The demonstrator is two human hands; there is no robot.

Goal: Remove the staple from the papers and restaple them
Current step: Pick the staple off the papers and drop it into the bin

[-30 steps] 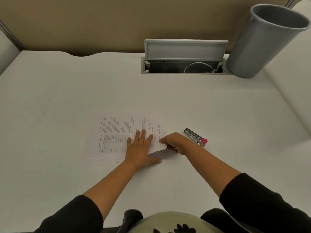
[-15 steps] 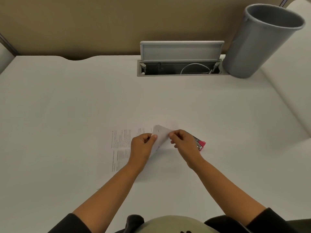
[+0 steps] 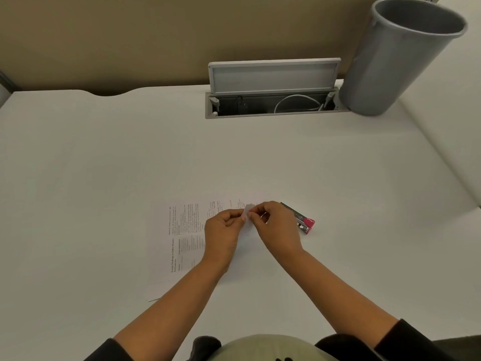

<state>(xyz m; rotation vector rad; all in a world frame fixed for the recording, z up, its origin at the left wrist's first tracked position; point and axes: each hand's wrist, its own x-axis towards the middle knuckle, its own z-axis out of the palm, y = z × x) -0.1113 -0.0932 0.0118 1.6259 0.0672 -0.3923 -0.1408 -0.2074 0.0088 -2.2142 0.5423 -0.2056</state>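
Observation:
Printed white papers [image 3: 179, 243] lie flat on the white desk, with one corner [image 3: 247, 212] folded up between my hands. My left hand [image 3: 225, 229] pinches that raised corner from the left. My right hand [image 3: 276, 225] pinches it from the right, fingertips almost touching the left ones. The staple itself is too small to see. A small silver stapler with a pink end [image 3: 302, 218] lies on the desk just right of my right hand, partly hidden behind it.
A grey waste bin [image 3: 395, 61] stands at the back right. An open cable hatch [image 3: 273, 100] with a raised lid and a white cable sits at the back centre. The desk's right edge [image 3: 442, 157] runs diagonally, with another white surface beyond it.
My left hand lifted off the flat papers and took the corner. My right hand has drawn closer, and the raised corner now shows less paper between the fingertips.

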